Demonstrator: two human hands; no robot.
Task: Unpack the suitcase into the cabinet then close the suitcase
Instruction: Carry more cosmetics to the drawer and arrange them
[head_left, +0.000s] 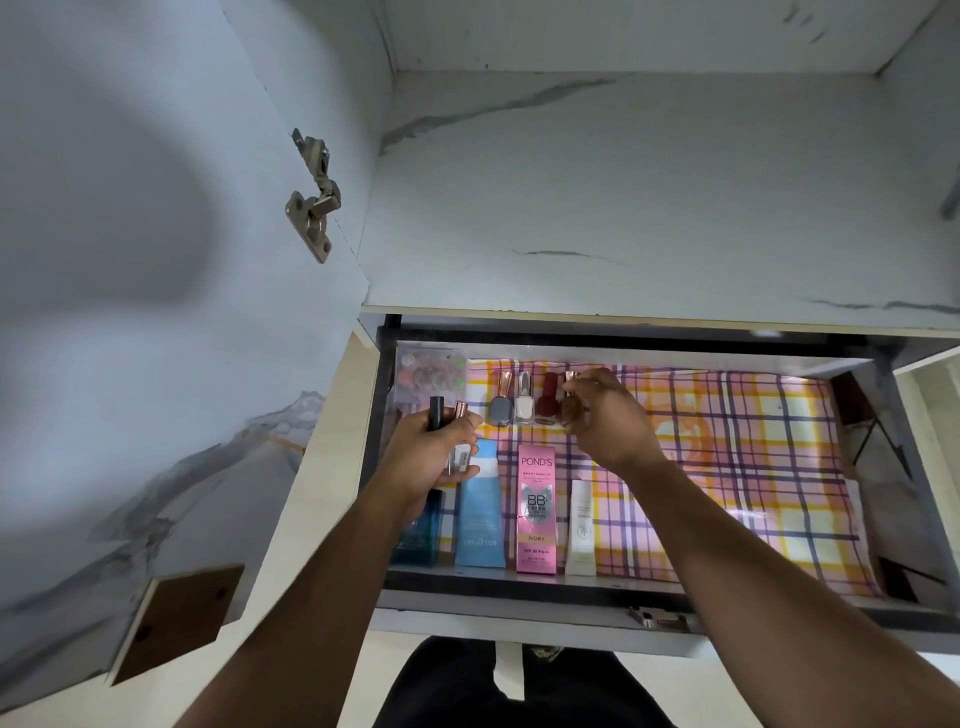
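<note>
An open cabinet drawer (644, 616) lined with pink checked paper (743, 467) holds cosmetics. My right hand (605, 415) pinches a brown nail polish bottle (574, 410) with a rose-gold cap, at the right end of a row of grey (500, 410), white (523, 408) and dark red (546, 405) bottles. My left hand (431, 452) grips two small bottles (449, 421), one black-capped, one rose-gold-capped, over the drawer's left side. The suitcase is out of view.
At the drawer's front lie a blue box (418, 535), a light blue tube (480, 509), a pink Pond's box (537, 512) and a white tube (582, 527). A clear blister pack (428, 371) sits at the back left. The cabinet door (130, 312) stands open on the left.
</note>
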